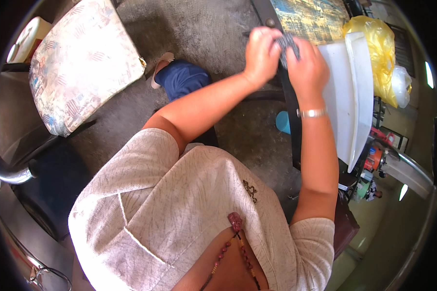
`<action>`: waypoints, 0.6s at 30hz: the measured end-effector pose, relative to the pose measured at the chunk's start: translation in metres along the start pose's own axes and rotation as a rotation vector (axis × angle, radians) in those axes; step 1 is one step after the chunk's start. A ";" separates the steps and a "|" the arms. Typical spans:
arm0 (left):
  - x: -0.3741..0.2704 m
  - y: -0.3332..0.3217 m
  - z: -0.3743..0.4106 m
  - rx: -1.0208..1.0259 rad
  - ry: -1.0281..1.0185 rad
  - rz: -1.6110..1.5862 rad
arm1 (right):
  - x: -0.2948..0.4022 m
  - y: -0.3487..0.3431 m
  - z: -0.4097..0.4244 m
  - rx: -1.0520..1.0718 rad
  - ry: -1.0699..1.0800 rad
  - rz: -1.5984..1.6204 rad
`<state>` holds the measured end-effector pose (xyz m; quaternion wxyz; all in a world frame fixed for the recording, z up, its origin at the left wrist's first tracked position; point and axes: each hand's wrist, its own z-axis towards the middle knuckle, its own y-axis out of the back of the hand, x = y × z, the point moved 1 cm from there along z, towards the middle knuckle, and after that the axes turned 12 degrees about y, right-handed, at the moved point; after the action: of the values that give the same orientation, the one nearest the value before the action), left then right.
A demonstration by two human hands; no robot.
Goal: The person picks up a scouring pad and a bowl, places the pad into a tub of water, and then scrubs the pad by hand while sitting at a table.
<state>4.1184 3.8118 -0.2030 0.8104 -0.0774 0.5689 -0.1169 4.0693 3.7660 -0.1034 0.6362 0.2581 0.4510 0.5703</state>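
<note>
Both hands are raised near the top of the head view, close together over a dark table edge. Between them is a small grey, ribbed or bundled item [287, 45], blurred, whose exact kind I cannot tell. My left hand [263, 54] grips its near-left side with bent fingers. On its other side, my right hand [307, 69] pinches it with the thumb and fingers; a metal watch or bracelet circles that wrist. Just right of my right hand lies a white plastic tray or panel [358, 98] with a raised edge. Parts of the grey item are covered by the fingers.
A worn, paint-streaked board [313, 18] lies at the top, beside a yellow plastic bag [373, 54]. A pale patterned cushion or padded seat [87, 62] stands at upper left. A light-blue container [283, 122] is down by the table's dark edge.
</note>
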 end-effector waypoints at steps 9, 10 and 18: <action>-0.005 0.007 -0.035 0.183 0.205 -0.086 | 0.004 0.019 -0.032 0.097 0.005 0.031; -0.013 0.010 -0.052 0.298 0.372 -0.219 | 0.007 0.027 -0.052 0.081 0.006 0.039; -0.040 0.020 -0.122 0.623 0.235 -0.149 | 0.038 0.091 -0.140 0.251 -0.025 -0.136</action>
<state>3.9922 3.8433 -0.2137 0.7133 0.1468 0.5880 -0.3521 3.9003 3.7956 -0.1016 0.6418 0.3114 0.5273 0.4616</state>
